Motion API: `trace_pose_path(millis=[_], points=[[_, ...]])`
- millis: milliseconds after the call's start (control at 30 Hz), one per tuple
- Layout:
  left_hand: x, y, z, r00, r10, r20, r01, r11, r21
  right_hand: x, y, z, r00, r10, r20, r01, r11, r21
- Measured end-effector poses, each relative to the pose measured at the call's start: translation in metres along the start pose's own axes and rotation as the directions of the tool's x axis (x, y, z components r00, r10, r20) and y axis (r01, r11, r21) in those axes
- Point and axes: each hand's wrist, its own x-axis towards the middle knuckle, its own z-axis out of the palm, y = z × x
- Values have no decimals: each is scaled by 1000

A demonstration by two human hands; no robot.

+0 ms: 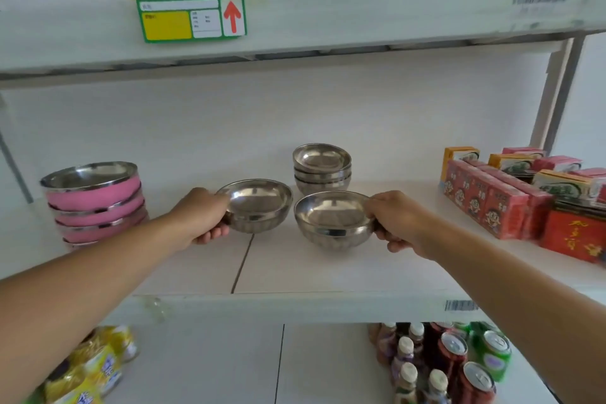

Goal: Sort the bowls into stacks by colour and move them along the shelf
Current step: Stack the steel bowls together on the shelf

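Observation:
My left hand [205,218] grips the left rim of a plain steel bowl [259,207], held just over the white shelf [295,272]. My right hand [396,223] grips the right rim of a second steel bowl [331,223], close beside the first. Behind them a stack of three steel bowls [322,170] stands on the shelf. At the far left stands a stack of several pink-sided bowls [95,203] with steel rims.
Red and orange cartons [511,193] crowd the shelf's right end. The upper shelf board [328,16] hangs low overhead with a price tag [191,18]. Below are bottles and cans [452,364] at right and yellow packs [88,371] at left.

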Motion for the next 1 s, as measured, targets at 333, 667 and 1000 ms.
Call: trace_pose_path(millis=[333,667,1000], points=[[-39,-7,-17,999,26,35,-24,998,-52,-36,7,-28,985,97,-145,-89,994,58],[-35,-15,-10,986,51,158,-25,987,-161,-66,15,-43,955,178,-239,-173,984,44],[-3,99,20,982,172,78,-156,971,-179,-15,25,-58,981,135,-143,-127,990,63]])
